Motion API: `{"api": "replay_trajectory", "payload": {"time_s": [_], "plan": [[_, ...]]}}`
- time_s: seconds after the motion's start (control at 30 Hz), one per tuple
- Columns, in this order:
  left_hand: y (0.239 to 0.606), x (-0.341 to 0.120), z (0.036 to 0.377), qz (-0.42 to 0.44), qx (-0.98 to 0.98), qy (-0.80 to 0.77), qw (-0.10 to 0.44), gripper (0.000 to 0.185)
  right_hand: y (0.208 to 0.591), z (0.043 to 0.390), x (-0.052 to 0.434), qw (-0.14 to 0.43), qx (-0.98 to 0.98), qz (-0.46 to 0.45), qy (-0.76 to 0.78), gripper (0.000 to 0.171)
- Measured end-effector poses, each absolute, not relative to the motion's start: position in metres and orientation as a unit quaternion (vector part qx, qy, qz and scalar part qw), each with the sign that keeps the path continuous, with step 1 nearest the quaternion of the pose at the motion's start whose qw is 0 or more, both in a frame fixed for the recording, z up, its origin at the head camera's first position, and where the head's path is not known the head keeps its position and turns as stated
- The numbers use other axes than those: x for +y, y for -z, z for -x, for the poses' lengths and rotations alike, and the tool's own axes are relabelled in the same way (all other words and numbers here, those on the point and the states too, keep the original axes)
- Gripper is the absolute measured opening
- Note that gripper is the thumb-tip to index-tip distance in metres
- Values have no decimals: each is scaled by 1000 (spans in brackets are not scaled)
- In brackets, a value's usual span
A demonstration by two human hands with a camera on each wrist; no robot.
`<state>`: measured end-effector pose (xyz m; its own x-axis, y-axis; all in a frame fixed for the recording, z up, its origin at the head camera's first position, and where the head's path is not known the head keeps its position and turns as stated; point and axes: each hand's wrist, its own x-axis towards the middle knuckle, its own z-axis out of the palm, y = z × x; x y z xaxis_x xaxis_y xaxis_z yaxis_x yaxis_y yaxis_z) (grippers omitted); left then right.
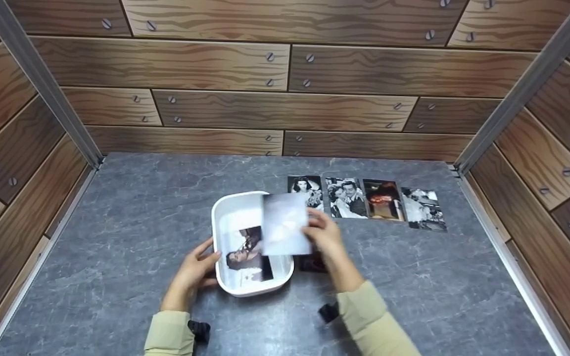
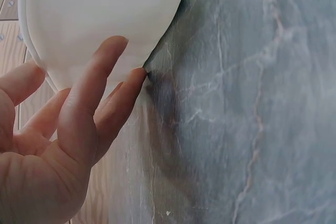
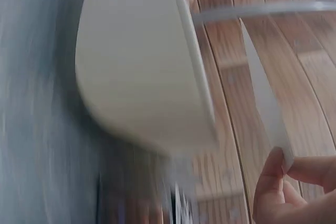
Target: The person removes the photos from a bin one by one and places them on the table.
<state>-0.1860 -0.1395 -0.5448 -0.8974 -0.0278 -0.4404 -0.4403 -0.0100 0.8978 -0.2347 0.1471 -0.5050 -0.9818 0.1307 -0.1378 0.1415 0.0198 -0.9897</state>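
A: Fingers of the right hand [image 1: 328, 242]: status?

B: Pinched on 1 photo [image 1: 285, 224], held by its right edge above the white tub [image 1: 225, 212]. The photo's pale back faces the head camera and is blurred. In the right wrist view the thumb and fingers [image 3: 270, 182] clamp its lower corner.

A: Left hand [image 1: 193, 271]?

B: Fingers [image 2: 92, 85] straight, resting against the tub's left outer wall.

A: Tub contents and location?

B: 1 black-and-white print [image 1: 245, 252] lies inside. The tub stands on the grey marble table [image 1: 117, 237].

A: Surroundings?

B: 4 photos [image 1: 366, 200] lie in a row beyond the right hand; 1 dark print [image 1: 312, 263] lies just right of the tub
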Motion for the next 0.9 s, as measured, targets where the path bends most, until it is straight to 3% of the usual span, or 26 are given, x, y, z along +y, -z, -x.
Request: {"api": "replay_trajectory", "payload": {"time_s": [0.23, 0.5, 0.77, 0.9], "plan": [[545, -141, 186, 167, 695, -683, 150, 59, 517, 237, 225, -31, 711, -125, 692, 55], [545, -140, 185, 171, 690, -688, 145, 58, 533, 229, 306, 5, 745, -158, 648, 60], [545, -140, 185, 169, 691, -688, 146, 58, 550, 219, 340, 66, 742, -177, 643, 64], [545, -141, 185, 168, 691, -687, 148, 58, 555, 217, 344, 60, 760, -178, 622, 62]]}}
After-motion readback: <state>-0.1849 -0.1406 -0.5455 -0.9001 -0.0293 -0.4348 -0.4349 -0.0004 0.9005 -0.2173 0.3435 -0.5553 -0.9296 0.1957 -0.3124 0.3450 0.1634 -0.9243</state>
